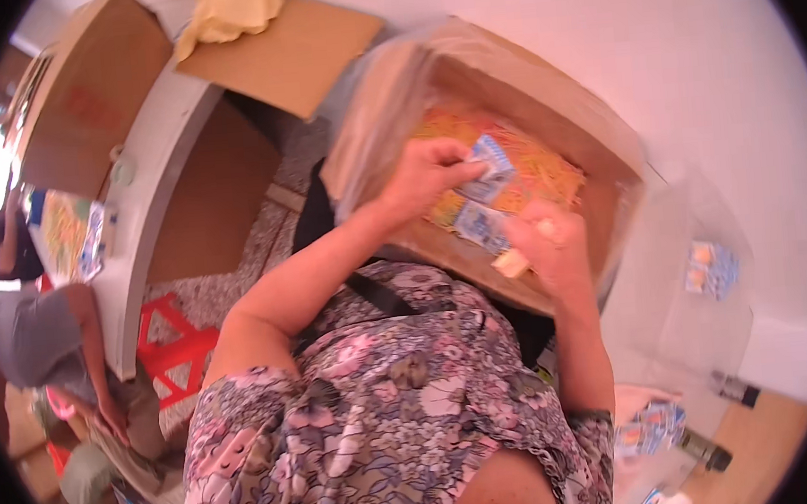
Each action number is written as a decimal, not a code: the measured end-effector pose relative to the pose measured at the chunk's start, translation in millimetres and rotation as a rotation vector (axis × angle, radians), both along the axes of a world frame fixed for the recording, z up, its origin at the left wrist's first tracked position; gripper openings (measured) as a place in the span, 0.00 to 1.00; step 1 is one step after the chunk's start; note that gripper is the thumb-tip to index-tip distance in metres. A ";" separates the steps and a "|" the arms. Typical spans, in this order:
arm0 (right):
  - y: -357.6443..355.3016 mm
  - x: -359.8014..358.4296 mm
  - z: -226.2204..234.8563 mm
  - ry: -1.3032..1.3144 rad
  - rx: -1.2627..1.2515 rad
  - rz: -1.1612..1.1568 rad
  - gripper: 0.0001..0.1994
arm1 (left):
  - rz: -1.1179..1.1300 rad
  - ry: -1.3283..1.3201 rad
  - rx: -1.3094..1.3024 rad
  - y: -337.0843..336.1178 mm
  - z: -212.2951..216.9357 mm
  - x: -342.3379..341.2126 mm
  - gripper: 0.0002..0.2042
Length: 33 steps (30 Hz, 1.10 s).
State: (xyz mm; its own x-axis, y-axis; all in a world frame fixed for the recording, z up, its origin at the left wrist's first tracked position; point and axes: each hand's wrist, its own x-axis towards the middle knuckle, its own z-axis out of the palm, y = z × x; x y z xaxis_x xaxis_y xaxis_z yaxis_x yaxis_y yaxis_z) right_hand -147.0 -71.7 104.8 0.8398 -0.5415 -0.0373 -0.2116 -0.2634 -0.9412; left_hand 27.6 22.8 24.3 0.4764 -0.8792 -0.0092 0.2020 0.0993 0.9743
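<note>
Over an open cardboard box (618, 145), my left hand (428, 172) pinches a small blue-and-white packet (491, 158) between thumb and fingers. My right hand (555, 249) is closed at the box's near right side, its fingers on the edge of a second blue-and-white packet (480, 226). Below those fingers a pale cream piece (511, 263) sticks out; its kind is unclear. Beneath both hands, a heap of thin orange, yellow and pink strands (534, 161) covers the box's bottom. Clear plastic lining (378, 112) hangs over the box's left wall.
Loose packets lie on the right (713, 268) and lower right (659, 421). A flat cardboard sheet (283, 48) with a yellow cloth (231, 14) is at the back left. Further left are a white table (155, 167), a red stool (174, 351) and a seated person in grey (35, 333).
</note>
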 end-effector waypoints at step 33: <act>-40.2 22.9 -21.3 -0.175 -0.314 -0.274 0.12 | -0.199 0.074 0.011 -26.6 -25.9 -26.0 0.11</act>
